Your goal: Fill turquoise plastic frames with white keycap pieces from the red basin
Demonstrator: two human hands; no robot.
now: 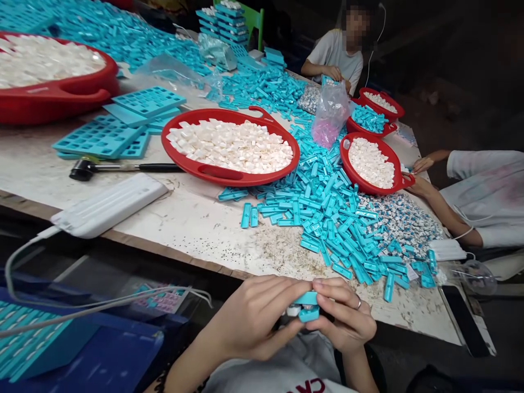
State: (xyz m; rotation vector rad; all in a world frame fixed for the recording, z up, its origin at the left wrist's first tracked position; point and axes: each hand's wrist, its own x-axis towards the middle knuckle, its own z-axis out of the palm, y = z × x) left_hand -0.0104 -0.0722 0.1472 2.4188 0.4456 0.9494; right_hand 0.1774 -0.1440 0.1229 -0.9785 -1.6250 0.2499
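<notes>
My left hand (257, 316) and my right hand (346, 314) meet in front of my shirt, just off the table's near edge. Between their fingertips they grip a small turquoise plastic case (309, 313), its two parts one above the other with a gap between. A white piece (293, 310) shows at its left side, partly covered by my left fingers. Beyond my hands a heap of loose turquoise plastic parts (327, 202) spreads over the table. Past it stands a red basin (229, 176) full of small white pieces (233, 144).
A mallet (84, 168), turquoise trays (98, 136) and a white power bank (110, 204) with a cable lie left. More red basins (370, 188) stand right, near a phone (466, 316). Two people sit along the table, one a white sleeve (487, 202) at right. A blue crate (135, 349) stands lower left.
</notes>
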